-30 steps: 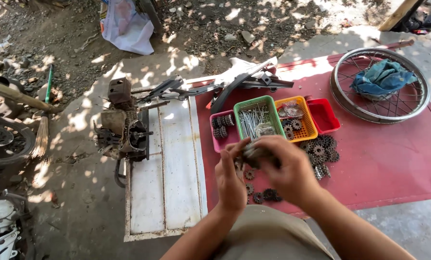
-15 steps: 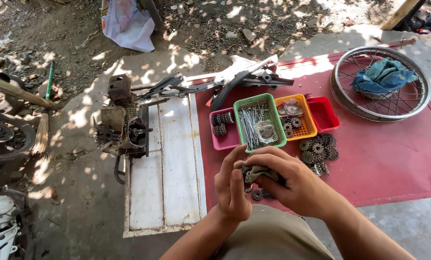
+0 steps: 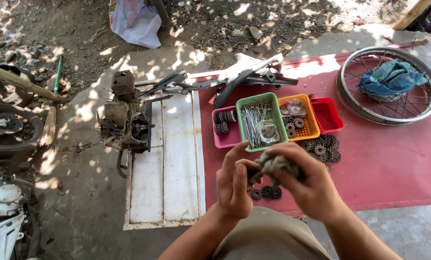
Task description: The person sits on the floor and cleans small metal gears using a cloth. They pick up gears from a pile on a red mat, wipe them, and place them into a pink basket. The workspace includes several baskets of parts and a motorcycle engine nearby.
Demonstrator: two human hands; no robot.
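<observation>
Both my hands are up over the near edge of the red table (image 3: 393,163). My right hand (image 3: 307,185) is wrapped around a dirty grey-green rag (image 3: 274,162), fingers curled tight on it. The rag is crumpled, grimy, bunched over a small dark metal part I can't make out. My left hand (image 3: 234,185) sits just beside it, palm turned in, fingers loosely spread and straight, fingertips touching the rag's left side; not closed on anything that I can tell.

Below my hands, at the near edge of the table, a few small dark gears (image 3: 268,192) lie loose. A bigger pile of rusty gears (image 3: 324,148) sits just past my right hand.

Toward the far-left corner of the table, four small baskets in a row:
- pink basket (image 3: 227,137), a few gears in it
- green basket (image 3: 261,120), long thin metal spokes
- orange basket (image 3: 299,118), gears and a clear bag
- red tray (image 3: 327,114)

At the far-right corner, a spoked wheel rim (image 3: 386,86) lies flat with a blue cloth (image 3: 391,78) inside it. A black frame part (image 3: 246,79) lies along the far edge. Off the table's left edge, a white board (image 3: 169,168) and an old engine (image 3: 126,120) on the ground.
</observation>
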